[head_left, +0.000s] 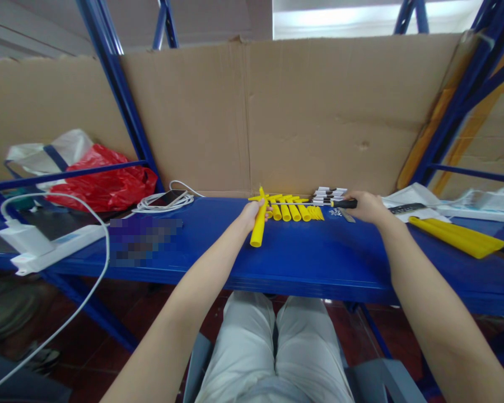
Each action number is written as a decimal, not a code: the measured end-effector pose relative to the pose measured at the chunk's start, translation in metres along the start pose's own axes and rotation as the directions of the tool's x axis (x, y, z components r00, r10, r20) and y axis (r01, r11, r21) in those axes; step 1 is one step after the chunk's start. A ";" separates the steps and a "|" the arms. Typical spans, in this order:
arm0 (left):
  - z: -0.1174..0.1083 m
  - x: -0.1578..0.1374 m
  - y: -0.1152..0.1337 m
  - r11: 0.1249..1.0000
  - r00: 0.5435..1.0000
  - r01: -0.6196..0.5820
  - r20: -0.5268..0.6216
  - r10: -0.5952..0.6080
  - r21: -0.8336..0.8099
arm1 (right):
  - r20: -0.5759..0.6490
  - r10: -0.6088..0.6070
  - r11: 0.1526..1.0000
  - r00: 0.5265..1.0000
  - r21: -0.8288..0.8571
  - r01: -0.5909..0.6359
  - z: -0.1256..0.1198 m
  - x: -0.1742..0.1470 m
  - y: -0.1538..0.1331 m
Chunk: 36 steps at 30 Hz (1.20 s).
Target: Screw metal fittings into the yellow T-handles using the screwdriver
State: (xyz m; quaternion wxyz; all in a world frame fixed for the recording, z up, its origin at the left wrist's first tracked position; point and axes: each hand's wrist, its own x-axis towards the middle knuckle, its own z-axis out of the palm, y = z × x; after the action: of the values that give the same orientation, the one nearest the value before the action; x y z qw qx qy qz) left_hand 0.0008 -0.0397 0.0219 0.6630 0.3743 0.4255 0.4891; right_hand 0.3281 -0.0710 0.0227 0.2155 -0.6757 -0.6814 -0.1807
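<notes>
My left hand (251, 214) is closed around a yellow hollow tube-like part (258, 226), tilted with its wide open end toward me and a narrower tip at the far end. In my right hand (366, 207) is a screwdriver (345, 204) with a black handle. Its thin shaft points left toward the yellow part; whether the tip touches it I cannot tell. Between my hands lie several like yellow tubes (295, 212) in a row, with smaller yellow pieces (316, 213) at their right. Tiny metal pieces, perhaps screws (335, 212), lie by the screwdriver, near a stack of white-and-black pieces (328, 193).
A large yellow piece (457, 237) lies at the right on the blue table (319, 252). At the left are a white power strip (67, 246), coiled white cable (162, 202) and a red plastic bag (105, 179). Cardboard (319, 112) stands behind, between blue posts (121, 89).
</notes>
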 end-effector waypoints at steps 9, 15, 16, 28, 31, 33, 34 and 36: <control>-0.001 0.002 -0.001 0.999 1.000 0.007 0.006 -0.007 0.035 | -0.017 -0.052 0.999 0.999 -0.013 0.052 -0.001 -0.001 0.000; 0.003 -0.005 0.001 0.998 1.000 0.007 0.006 -0.007 0.055 | -0.056 -0.027 0.996 0.998 -0.092 0.022 0.001 -0.002 -0.005; 0.003 -0.006 0.001 0.998 1.000 0.006 0.006 -0.006 0.063 | -0.046 -0.009 0.994 0.999 -0.108 0.004 0.001 -0.003 -0.007; -0.001 0.006 -0.004 0.996 0.999 -0.032 0.002 0.032 0.078 | 0.048 -0.046 0.994 0.998 -0.101 0.051 -0.005 -0.003 -0.010; -0.001 0.007 -0.006 0.991 0.998 -0.055 -0.001 0.055 0.123 | 0.018 -0.065 0.994 0.998 -0.085 0.066 -0.004 -0.002 -0.006; -0.001 0.008 -0.007 0.990 0.998 -0.060 -0.002 0.061 0.125 | -0.002 -0.077 0.993 0.997 -0.089 0.077 -0.004 -0.002 -0.005; -0.001 0.008 -0.007 0.991 0.998 -0.061 -0.002 0.061 0.121 | -0.007 -0.078 0.992 0.997 -0.096 0.077 -0.004 -0.002 -0.006; -0.001 0.009 -0.008 0.992 0.998 -0.060 0.002 0.060 0.109 | -0.001 -0.061 0.991 0.998 -0.116 0.061 -0.004 -0.004 -0.009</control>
State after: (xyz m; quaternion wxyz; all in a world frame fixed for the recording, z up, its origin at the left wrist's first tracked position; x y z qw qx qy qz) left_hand 0.0039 -0.0331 0.0130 0.6262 0.4222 0.4408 0.4852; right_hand 0.3190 -0.0765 0.0247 0.1719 -0.6655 -0.6896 -0.2280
